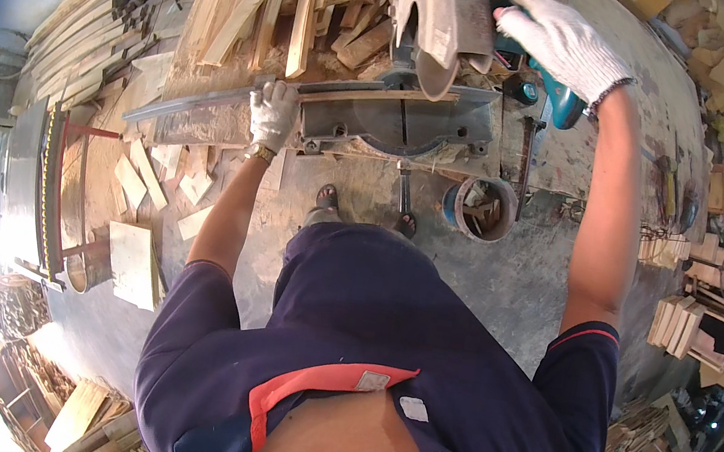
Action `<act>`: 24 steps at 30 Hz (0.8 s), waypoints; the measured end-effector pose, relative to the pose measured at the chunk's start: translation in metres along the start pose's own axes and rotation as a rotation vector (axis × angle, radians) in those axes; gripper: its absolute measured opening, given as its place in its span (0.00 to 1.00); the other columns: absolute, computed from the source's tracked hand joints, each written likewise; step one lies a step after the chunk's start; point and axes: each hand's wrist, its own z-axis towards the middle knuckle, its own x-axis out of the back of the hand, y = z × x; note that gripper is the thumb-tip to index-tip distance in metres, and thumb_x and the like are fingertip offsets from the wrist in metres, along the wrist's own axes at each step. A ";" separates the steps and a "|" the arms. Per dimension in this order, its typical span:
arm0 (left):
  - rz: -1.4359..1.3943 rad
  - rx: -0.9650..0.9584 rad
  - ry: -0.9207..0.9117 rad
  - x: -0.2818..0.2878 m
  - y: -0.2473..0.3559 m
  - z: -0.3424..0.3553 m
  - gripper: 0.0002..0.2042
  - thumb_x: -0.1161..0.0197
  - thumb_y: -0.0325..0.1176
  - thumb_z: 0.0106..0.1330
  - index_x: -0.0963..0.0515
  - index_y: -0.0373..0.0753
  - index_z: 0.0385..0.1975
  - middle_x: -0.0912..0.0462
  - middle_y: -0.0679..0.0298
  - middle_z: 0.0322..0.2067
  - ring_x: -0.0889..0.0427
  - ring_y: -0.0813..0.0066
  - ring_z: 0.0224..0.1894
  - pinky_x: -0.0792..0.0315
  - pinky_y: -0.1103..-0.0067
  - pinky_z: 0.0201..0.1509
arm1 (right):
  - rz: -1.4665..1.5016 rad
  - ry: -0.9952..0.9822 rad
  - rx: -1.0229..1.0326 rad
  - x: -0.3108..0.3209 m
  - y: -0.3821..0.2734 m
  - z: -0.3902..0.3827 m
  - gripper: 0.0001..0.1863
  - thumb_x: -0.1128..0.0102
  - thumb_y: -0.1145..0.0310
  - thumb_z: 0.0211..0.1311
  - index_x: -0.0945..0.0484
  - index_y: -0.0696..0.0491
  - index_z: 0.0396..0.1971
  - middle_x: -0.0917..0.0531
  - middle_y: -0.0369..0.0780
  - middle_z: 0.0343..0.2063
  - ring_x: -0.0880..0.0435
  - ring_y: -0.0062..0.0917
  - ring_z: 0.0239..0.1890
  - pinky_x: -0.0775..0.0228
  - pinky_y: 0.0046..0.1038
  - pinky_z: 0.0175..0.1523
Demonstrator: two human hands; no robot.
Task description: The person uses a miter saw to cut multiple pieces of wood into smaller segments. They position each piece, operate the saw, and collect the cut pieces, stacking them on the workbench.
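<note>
Left hand [271,117]: gloved, fingers curled, apparently pinching the wooden strip [353,95]. Right hand [559,45]: gloved, fingers extended at the miter saw [446,9]; grip cannot be determined. The strip lies across the saw base [452,127], near the tabletop [675,133]'s front edge. Placement appears complete; no finished cut shows at the blade [436,78], so cutting appears outstanding. Strip: thin, narrow, light brown.

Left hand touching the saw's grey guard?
Apart: the head view shows the left hand well left of the saw's grey guard, wood visible between them.
</note>
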 end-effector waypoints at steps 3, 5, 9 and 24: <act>-0.001 0.020 0.024 0.008 -0.016 0.000 0.12 0.32 0.40 0.60 0.21 0.48 0.42 0.21 0.65 0.46 0.26 0.64 0.55 0.35 0.61 0.58 | 0.185 -0.067 -0.180 0.002 -0.001 -0.006 0.34 0.49 0.40 0.72 0.30 0.46 0.69 0.23 0.46 0.64 0.21 0.41 0.62 0.27 0.40 0.63; -0.021 0.013 0.034 0.014 -0.017 0.000 0.14 0.32 0.41 0.60 0.21 0.47 0.43 0.21 0.65 0.46 0.26 0.63 0.56 0.35 0.60 0.60 | 0.442 -0.165 -0.524 0.010 -0.008 -0.010 0.34 0.49 0.41 0.72 0.31 0.46 0.70 0.22 0.47 0.64 0.21 0.41 0.62 0.27 0.40 0.63; -0.070 0.069 0.034 0.017 0.000 0.000 0.23 0.29 0.47 0.58 0.23 0.46 0.51 0.21 0.64 0.48 0.26 0.61 0.58 0.36 0.59 0.62 | 0.380 -0.164 -0.518 0.019 -0.014 -0.007 0.35 0.49 0.42 0.70 0.32 0.46 0.71 0.24 0.48 0.65 0.23 0.45 0.63 0.31 0.40 0.66; -0.331 0.044 -0.088 -0.013 0.017 0.031 0.24 0.30 0.44 0.59 0.23 0.43 0.54 0.16 0.58 0.51 0.17 0.58 0.52 0.31 0.64 0.59 | 0.857 -0.265 -0.866 0.062 -0.071 -0.009 0.43 0.41 0.65 0.57 0.42 0.53 0.75 0.17 0.51 0.51 0.12 0.27 0.29 0.19 0.31 0.34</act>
